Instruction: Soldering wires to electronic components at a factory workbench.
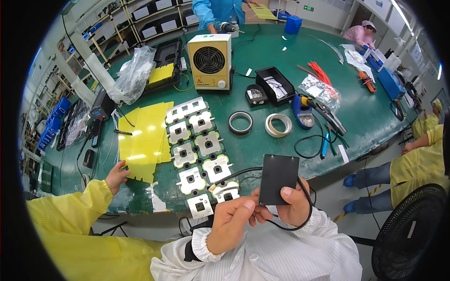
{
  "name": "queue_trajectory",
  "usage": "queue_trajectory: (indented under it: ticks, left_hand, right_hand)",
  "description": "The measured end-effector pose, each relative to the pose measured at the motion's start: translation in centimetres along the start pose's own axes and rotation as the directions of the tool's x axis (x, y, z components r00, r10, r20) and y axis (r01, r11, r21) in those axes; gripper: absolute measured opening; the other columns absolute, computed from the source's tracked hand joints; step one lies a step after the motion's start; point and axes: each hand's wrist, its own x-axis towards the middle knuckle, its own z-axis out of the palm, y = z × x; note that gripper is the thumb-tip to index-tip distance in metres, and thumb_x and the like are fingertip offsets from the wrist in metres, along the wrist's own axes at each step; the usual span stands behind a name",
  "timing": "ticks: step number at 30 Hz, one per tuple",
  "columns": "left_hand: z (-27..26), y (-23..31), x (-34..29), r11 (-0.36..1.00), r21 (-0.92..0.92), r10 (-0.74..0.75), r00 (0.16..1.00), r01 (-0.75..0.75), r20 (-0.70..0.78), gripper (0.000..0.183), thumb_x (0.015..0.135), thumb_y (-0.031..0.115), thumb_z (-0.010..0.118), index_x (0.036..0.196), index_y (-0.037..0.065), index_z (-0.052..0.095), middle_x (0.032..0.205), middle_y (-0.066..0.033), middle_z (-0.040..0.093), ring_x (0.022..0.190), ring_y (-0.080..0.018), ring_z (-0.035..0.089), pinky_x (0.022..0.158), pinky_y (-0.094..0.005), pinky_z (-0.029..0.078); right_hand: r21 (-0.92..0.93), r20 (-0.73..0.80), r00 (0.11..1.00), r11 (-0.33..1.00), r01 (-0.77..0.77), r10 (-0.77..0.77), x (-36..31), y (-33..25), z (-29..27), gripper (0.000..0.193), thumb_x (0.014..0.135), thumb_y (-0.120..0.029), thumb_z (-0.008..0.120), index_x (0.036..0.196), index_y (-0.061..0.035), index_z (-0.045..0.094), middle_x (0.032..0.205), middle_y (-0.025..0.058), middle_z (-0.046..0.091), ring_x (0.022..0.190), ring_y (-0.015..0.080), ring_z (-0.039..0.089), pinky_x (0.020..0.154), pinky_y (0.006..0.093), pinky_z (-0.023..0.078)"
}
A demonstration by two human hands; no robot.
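Note:
A flat black rectangular box (280, 180) is held up in front of me at the table's near edge. My right hand (294, 206) grips its right side, thumb on the front face. A black cable (308, 206) loops around that hand and below the box. My left hand (234, 220) is closed in a pinch at the box's lower left corner; what its fingers hold is hidden. Just beyond, a battery pack (208, 145) with rows of silver metal plates lies on the table, and a black cable (241, 171) runs from its near end toward the box.
Yellow sheets (140, 136) lie left of the pack, beside a yellow-sleeved co-worker's hand (117, 177). Past the pack stand an ionizing fan (209, 63), tape rolls (240, 122), a black bin (275, 85) and a soldering iron stand (303, 112). A black round fan (410, 234) is at right.

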Motion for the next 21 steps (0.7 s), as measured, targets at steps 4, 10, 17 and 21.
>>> queue_trajectory:
  ticks: [4,10,17,21]
  left_hand:
    - [0.3,0.4,0.0,1.000,-0.004,-0.022,1.000,0.022,-0.016,0.028,0.103,0.018,0.051,0.107,-0.005,0.068,0.097,-0.0117,0.073,0.083,-0.0140,0.066,0.071,-0.0278,0.051]
    - [0.8,-0.2,-0.1,0.998,0.058,-0.032,0.994,0.039,-0.105,0.022,0.097,0.006,0.062,0.113,-0.009,0.067,0.092,-0.0139,0.074,0.084,-0.0167,0.071,0.074,-0.0287,0.057]
    - [1.0,0.0,0.0,0.997,0.062,-0.031,0.988,0.041,-0.150,0.015,0.094,0.009,0.069,0.101,-0.005,0.069,0.088,-0.0090,0.074,0.083,-0.0114,0.071,0.076,-0.0239,0.057]
    - [1.0,0.0,-0.2,0.996,0.071,-0.041,0.987,0.052,-0.155,0.016,0.095,0.011,0.068,0.100,-0.005,0.070,0.088,-0.0092,0.074,0.082,-0.0116,0.071,0.075,-0.0243,0.057]
  right_hand:
    - [0.037,0.053,0.997,0.998,0.053,-0.055,0.1,0.6,-0.5,0.041,0.092,-0.026,0.055,0.116,0.0080,0.059,0.104,0.0183,0.069,0.090,0.0226,0.067,0.080,0.0374,0.053]
    - [0.000,0.006,1.000,1.000,0.018,-0.018,0.1,0.7,-0.5,0.053,0.084,-0.033,0.065,0.117,0.0082,0.058,0.104,0.0236,0.070,0.096,0.0316,0.070,0.089,0.0452,0.055]
    - [-0.012,0.048,0.999,1.000,0.026,-0.025,0.0,1.1,-0.7,0.051,0.085,-0.033,0.066,0.118,0.0055,0.059,0.106,0.0227,0.070,0.098,0.0311,0.070,0.090,0.0455,0.055]
    - [-0.041,0.074,0.996,0.997,0.058,-0.055,0.0,1.3,-0.9,0.051,0.086,-0.034,0.066,0.118,0.0047,0.060,0.106,0.0225,0.070,0.098,0.0307,0.070,0.089,0.0447,0.056]
